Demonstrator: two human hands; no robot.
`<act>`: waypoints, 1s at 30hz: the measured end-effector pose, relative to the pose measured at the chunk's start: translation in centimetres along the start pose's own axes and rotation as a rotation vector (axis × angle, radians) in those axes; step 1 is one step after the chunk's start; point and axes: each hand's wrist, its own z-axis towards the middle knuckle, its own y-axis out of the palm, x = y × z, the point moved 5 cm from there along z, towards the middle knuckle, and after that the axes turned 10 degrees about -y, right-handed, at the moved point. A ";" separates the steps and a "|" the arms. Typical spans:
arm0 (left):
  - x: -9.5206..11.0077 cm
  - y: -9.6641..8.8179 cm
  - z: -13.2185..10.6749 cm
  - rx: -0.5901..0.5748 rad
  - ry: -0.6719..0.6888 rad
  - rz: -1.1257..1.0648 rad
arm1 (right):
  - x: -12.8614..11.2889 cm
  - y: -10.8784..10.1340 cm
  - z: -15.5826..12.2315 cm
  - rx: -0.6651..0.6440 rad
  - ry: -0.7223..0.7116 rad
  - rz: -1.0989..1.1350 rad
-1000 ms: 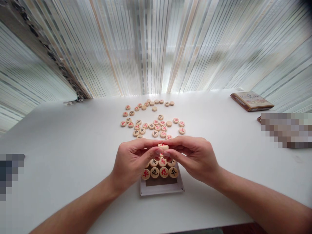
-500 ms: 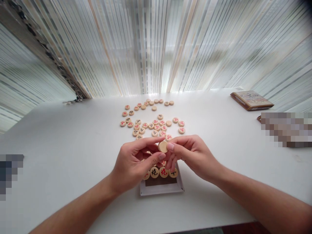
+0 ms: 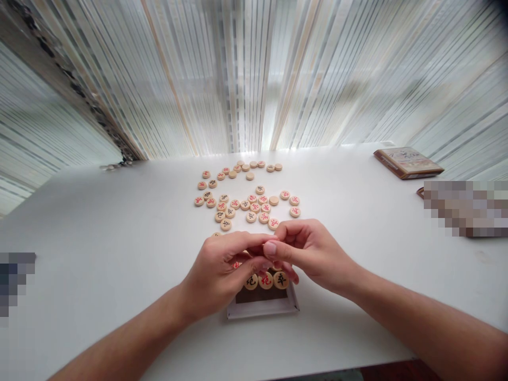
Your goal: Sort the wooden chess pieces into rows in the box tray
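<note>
My left hand [image 3: 218, 270] and my right hand [image 3: 313, 251] meet fingertip to fingertip over a shallow white box tray [image 3: 262, 311] in front of me. Both hands are closed in a pinch. What lies between the fingers is hidden. In the tray stand round wooden chess pieces [image 3: 265, 280] with red and black characters, partly covered by my fingers. Several more loose wooden pieces [image 3: 246, 198] are scattered on the white table [image 3: 119, 238] beyond my hands.
A brown box lid [image 3: 408, 162] lies at the far right of the table. A blurred-out patch sits right of it, another at the left edge. Striped curtains hang behind the table. The near table edge runs just below my forearms.
A wooden piece was visible, pinched between both hands, and was turned over. My hands have since dropped lower over the tray, and the piece no longer shows.
</note>
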 end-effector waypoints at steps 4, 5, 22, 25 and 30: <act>-0.3 0.1 0.1 -0.040 -0.052 -0.122 | -0.2 0.1 0.1 -0.055 -0.035 0.070; -0.4 0.0 0.1 -0.036 -0.068 -0.152 | -0.2 0.1 0.1 -0.064 -0.041 0.100; -0.6 -0.5 0.1 0.067 -0.019 -0.053 | 0.2 0.4 -0.1 -0.069 -0.018 0.121; -0.1 -0.5 0.0 0.070 0.029 -0.004 | 0.1 0.4 -0.1 -0.062 -0.019 0.108; 0.1 -0.5 0.1 0.060 0.071 0.028 | 0.0 0.4 -0.1 -0.044 -0.012 0.126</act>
